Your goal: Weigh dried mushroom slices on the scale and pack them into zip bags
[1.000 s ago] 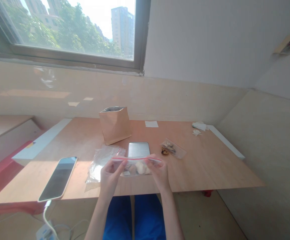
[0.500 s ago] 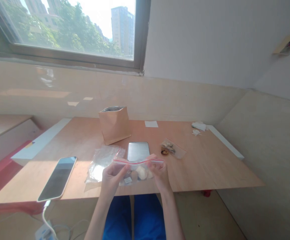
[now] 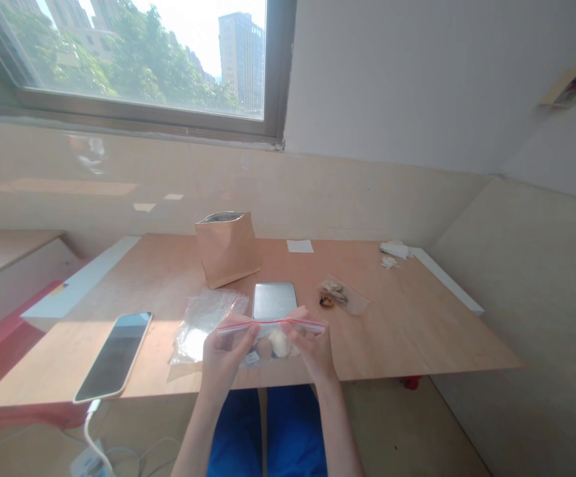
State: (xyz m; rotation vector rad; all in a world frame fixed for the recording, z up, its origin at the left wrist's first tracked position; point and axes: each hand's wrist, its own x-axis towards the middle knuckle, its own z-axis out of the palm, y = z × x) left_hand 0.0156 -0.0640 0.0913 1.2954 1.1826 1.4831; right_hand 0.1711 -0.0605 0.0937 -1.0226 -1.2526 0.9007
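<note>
A small clear zip bag [image 3: 270,339] with a red seal strip hangs just above the near edge of the wooden table [image 3: 417,338]; pale round lumps and a small packet show inside it. My left hand [image 3: 228,358] pinches the bag's top at its left end. My right hand [image 3: 312,348] pinches the top toward the right end. Right behind the bag lies a flat silver scale [image 3: 274,299].
A pile of empty clear bags [image 3: 203,321] lies left of my hands, a phone [image 3: 115,354] on a cable farther left. A brown paper pouch [image 3: 227,248] stands open behind. Another filled bag [image 3: 341,295], a paper slip [image 3: 300,246] and crumpled tissue [image 3: 395,252] lie right and back.
My fingers have slid along the red seal strip and the bag has sunk slightly toward the table edge. Nothing else on the table has moved.
</note>
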